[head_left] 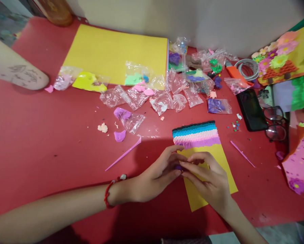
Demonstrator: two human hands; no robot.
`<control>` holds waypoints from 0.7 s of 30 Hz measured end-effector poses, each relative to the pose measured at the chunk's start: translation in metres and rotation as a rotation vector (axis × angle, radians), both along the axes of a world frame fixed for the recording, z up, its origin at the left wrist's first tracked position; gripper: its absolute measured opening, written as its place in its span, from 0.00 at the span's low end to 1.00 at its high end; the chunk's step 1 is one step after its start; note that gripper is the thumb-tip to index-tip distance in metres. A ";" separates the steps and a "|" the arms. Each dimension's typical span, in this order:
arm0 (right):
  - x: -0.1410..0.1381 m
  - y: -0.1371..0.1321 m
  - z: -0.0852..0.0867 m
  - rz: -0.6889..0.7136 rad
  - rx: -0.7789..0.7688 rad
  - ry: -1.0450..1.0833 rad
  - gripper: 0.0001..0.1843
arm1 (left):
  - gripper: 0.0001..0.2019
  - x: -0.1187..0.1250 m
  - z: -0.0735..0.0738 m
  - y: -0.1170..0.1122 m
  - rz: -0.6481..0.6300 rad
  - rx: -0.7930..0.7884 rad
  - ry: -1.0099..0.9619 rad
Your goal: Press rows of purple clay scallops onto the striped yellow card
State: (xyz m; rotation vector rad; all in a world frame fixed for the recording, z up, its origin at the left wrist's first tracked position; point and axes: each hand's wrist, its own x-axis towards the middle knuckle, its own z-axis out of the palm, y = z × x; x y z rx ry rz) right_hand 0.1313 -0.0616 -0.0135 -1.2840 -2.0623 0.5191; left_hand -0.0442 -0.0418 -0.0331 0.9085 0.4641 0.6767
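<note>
Over a yellow paper sheet [224, 169] my two hands meet at the fingertips. My left hand [152, 179], with a red cord bracelet at the wrist, pinches a small lump of dark purple clay [178, 167]. The fingertips of my right hand [214, 179] close on the same lump from the other side, partly hiding it. Across the sheet's top run textured bands of clay [196, 134] in black, blue, white, pink and violet. A pink modelling tool [123, 154] lies left of the sheet, and a second pink tool [242, 154] lies right of it.
Behind are a stack of yellow paper [118, 51] and several plastic bags of coloured clay [138, 96]. At right lie a black phone [252, 110], glasses [274, 123], an orange cutter [237, 73], a coiled cable [247, 69] and clay-decorated pictures [281, 57]. A pale tumbler [17, 67] lies at left.
</note>
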 end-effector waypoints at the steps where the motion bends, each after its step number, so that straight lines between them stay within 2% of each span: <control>1: 0.000 0.001 0.000 0.005 -0.006 0.005 0.10 | 0.21 0.000 -0.001 0.000 -0.002 -0.020 -0.028; 8: -0.003 0.003 0.001 0.022 -0.006 0.066 0.05 | 0.20 -0.001 -0.002 0.005 -0.027 -0.098 -0.133; 10: -0.005 0.003 0.001 0.027 0.002 0.068 0.05 | 0.18 0.000 -0.002 0.006 -0.027 -0.123 -0.103; 13: -0.006 0.002 0.002 0.018 0.049 -0.043 0.05 | 0.16 0.001 -0.003 0.006 0.024 -0.179 -0.022; 16: 0.001 0.003 0.004 -0.092 0.049 -0.044 0.04 | 0.16 0.001 -0.004 0.005 0.095 -0.186 -0.031; 19: 0.011 0.005 0.007 -0.278 -0.047 0.095 0.06 | 0.12 0.000 -0.005 0.002 0.126 -0.125 -0.049; 21: 0.014 0.006 0.008 -0.326 -0.125 0.121 0.09 | 0.10 0.000 -0.005 0.001 0.135 -0.072 -0.028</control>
